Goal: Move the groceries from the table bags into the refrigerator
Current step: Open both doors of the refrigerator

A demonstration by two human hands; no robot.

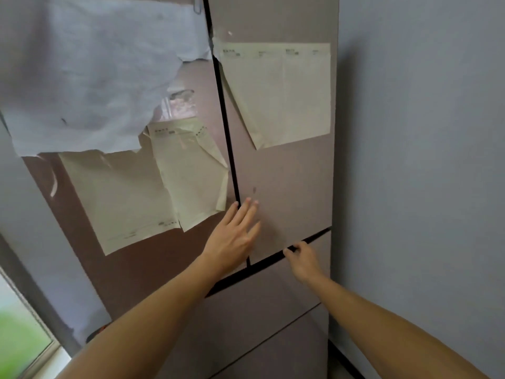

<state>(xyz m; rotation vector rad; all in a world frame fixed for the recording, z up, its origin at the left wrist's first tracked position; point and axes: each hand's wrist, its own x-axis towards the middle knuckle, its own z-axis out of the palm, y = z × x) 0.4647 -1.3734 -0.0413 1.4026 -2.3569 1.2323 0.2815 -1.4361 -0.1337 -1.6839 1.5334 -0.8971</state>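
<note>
Both hands on the front of the refrigerator [287, 296].
It is tall, with glossy mauve-brown panels, two upper doors split by a dark seam [229, 149] and drawers below. The left hand [232, 236] lies flat on the right door [289, 187] just right of the seam, its fingers straight and slightly apart. The right hand [303, 259], further right of the seam, hooks curled fingers into the gap under that door's lower edge. Pale yellow sheets [281, 91] are stuck on either side of the seam, and a crumpled white sheet [90, 77] hangs left of it.
</note>
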